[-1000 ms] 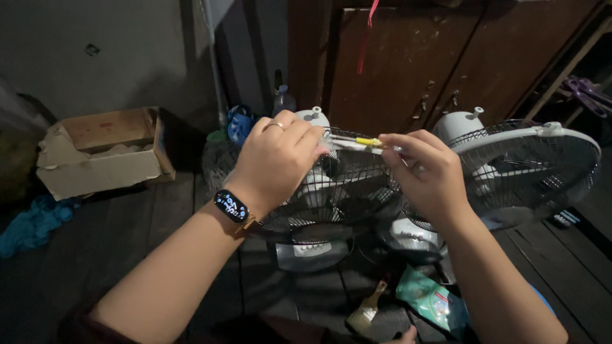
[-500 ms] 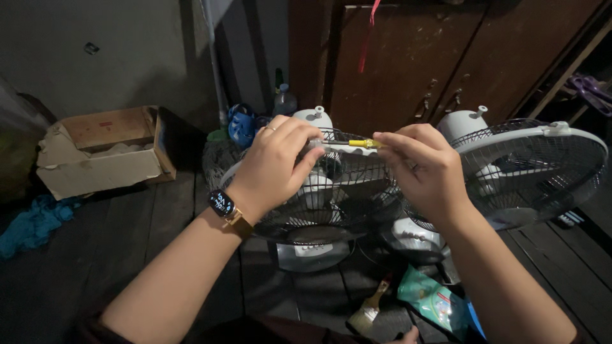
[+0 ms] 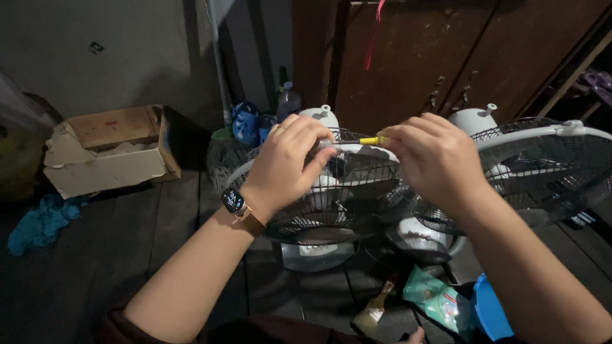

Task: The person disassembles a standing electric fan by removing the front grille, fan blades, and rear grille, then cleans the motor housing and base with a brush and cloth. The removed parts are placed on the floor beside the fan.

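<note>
1. Fingers (image 3: 306, 137) of the left hand (image 3: 287, 162) are curling tight over the top rim of a wire fan guard (image 3: 331, 191), pinching it near the guard's white band, while the right hand (image 3: 433, 162) is closing round a slim yellow-tipped tool (image 3: 368, 140) whose tip is meeting that same rim between the two hands.
2. Head view: set against a second ago, both hands are sitting closer together and the yellow tip is drawing in beside the left fingertips, with less of the tool's shaft showing; that suggests the work on the rim is narrowing to one spot at the top of the guard.
3. The guard belongs to a small fan standing on a dark wooden floor (image 3: 159, 236), its white base (image 3: 315, 255) showing below the wires; whether the tool's tip is pressing into a clip or merely resting on the band cannot be told.
4. A second fan (image 3: 542, 165) is standing just to the right, partly behind the right wrist.
5. A watch with a gold strap (image 3: 236, 205) is riding on the left wrist.
6. Nearby on the floor are lying a paintbrush (image 3: 376, 309), a green packet (image 3: 440, 302), a torn cardboard box (image 3: 108, 150) and a blue cloth (image 3: 41, 223).
</note>
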